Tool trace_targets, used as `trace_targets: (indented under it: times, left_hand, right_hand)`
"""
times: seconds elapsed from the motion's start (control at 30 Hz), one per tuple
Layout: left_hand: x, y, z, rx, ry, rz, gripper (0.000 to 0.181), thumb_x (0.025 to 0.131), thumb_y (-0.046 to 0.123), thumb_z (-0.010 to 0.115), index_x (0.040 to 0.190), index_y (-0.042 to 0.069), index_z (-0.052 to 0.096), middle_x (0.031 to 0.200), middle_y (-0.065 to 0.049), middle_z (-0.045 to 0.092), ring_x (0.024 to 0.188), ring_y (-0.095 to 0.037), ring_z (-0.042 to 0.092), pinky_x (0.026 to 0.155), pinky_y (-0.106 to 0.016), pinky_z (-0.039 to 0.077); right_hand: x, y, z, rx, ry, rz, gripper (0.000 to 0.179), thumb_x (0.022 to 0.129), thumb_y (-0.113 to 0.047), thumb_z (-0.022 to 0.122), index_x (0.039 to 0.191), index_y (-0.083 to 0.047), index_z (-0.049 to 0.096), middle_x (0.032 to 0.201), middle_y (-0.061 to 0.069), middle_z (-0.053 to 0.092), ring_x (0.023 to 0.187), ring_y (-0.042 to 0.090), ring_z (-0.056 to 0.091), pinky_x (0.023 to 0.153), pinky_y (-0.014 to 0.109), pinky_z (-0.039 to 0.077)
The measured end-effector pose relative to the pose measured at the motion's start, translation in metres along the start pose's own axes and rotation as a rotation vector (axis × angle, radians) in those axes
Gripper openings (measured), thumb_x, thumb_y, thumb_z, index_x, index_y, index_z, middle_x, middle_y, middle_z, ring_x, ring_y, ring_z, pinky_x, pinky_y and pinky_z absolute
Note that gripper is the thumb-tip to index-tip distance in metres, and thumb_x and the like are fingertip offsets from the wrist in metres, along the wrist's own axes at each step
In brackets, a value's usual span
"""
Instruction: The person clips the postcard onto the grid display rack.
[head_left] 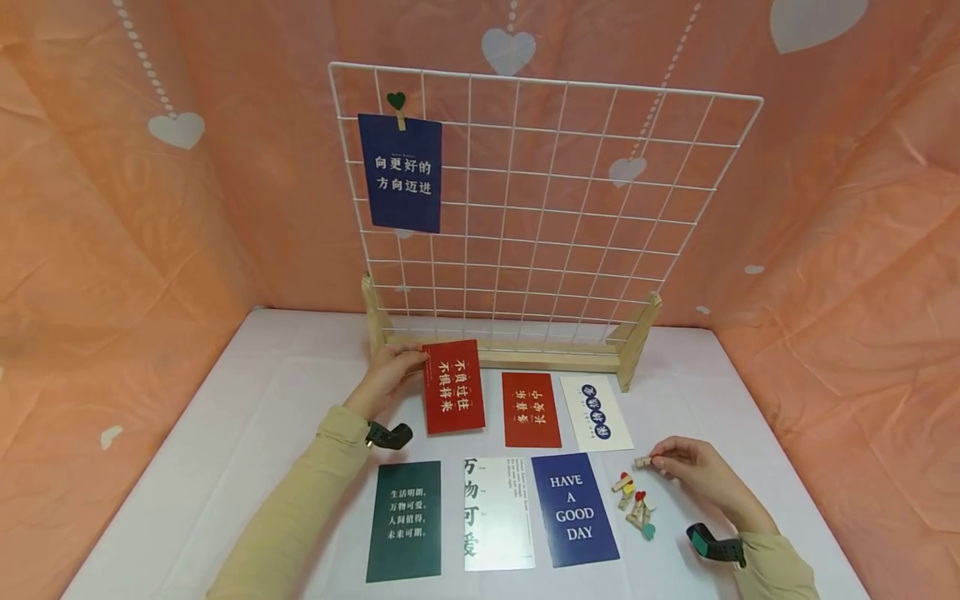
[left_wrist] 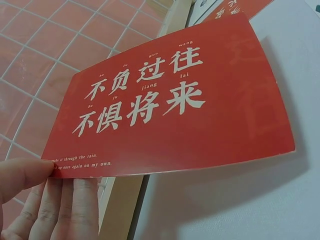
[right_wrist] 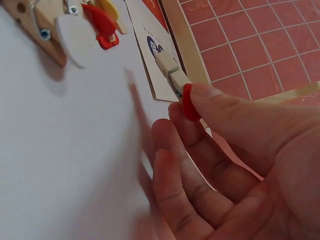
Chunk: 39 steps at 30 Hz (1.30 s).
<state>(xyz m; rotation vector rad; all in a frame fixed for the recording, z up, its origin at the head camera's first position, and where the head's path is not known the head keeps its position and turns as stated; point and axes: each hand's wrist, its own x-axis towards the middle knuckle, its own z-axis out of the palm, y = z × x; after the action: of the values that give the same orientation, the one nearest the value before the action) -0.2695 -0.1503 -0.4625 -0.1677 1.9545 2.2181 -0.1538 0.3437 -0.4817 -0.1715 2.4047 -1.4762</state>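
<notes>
My left hand (head_left: 392,377) pinches one edge of a red card (head_left: 454,388) with white Chinese characters, thumb on its face and fingers behind. In the left wrist view the card (left_wrist: 165,115) is lifted off the white tabletop, casting a shadow. Between thumb and forefinger, my right hand (head_left: 693,471) pinches a small wooden clothespin (right_wrist: 171,72) with a red heart, held over the table. Beside that hand lies a pile of clothespins (head_left: 634,505) with coloured hearts. Behind both hands stands a white wire grid (head_left: 540,192) on a wooden base.
A blue card (head_left: 405,200) hangs at the grid's upper left under a green-heart clothespin (head_left: 398,108). On the table lie another red card (head_left: 531,429), a white card (head_left: 597,414), a green card (head_left: 405,550), a white-and-green card (head_left: 498,533) and a blue English card (head_left: 575,542).
</notes>
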Motion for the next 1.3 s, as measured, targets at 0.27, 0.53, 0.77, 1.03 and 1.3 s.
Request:
trace_targets:
  times: [0.27,0.53,0.77,1.03,1.3]
  left_hand:
    - [-0.001,0.003,0.002,-0.009,0.018,0.021,0.028,0.095,0.004,0.057,0.119,-0.011,0.053,0.111,-0.014,0.057,0.089,-0.013,0.063,0.084,-0.03,0.054]
    - [-0.002,0.005,0.003,-0.023,0.029,0.021,0.029,0.095,0.004,0.058,0.118,-0.011,0.052,0.112,-0.015,0.057,0.091,-0.014,0.063,0.085,-0.03,0.053]
    - [-0.003,0.006,0.004,-0.036,0.038,0.048,0.022,0.094,0.002,0.057,0.113,-0.009,0.055,0.103,-0.009,0.06,0.086,-0.012,0.064,0.081,-0.027,0.054]
    - [-0.005,0.01,0.005,-0.028,0.046,0.055,0.026,0.094,0.002,0.058,0.116,-0.009,0.055,0.104,-0.008,0.06,0.085,-0.011,0.064,0.082,-0.027,0.054]
    - [-0.008,0.011,0.004,-0.028,0.033,0.064,0.027,0.094,0.003,0.057,0.117,-0.011,0.053,0.102,-0.008,0.06,0.085,-0.011,0.064,0.081,-0.028,0.054]
  right_hand:
    - [0.009,-0.005,0.001,-0.018,0.022,-0.003,0.025,0.092,-0.014,0.065,0.106,0.007,0.061,0.097,0.016,0.066,0.08,0.015,0.061,0.066,0.026,0.052]
    - [0.017,-0.013,0.002,0.007,0.0,-0.028,0.03,0.092,-0.012,0.064,0.111,0.011,0.057,0.1,0.019,0.066,0.081,0.018,0.063,0.068,0.029,0.055]
    - [0.022,-0.016,0.007,0.012,0.029,0.025,0.035,0.089,-0.014,0.069,0.115,0.007,0.061,0.104,0.015,0.067,0.086,0.019,0.064,0.069,0.027,0.053]
    - [0.026,-0.018,0.013,0.001,0.039,0.024,0.034,0.089,-0.015,0.068,0.116,0.006,0.063,0.105,0.015,0.067,0.085,0.019,0.064,0.067,0.026,0.051]
    - [0.032,-0.023,0.016,0.007,0.046,0.013,0.031,0.091,-0.013,0.067,0.114,0.006,0.063,0.106,0.016,0.066,0.086,0.018,0.063,0.072,0.026,0.053]
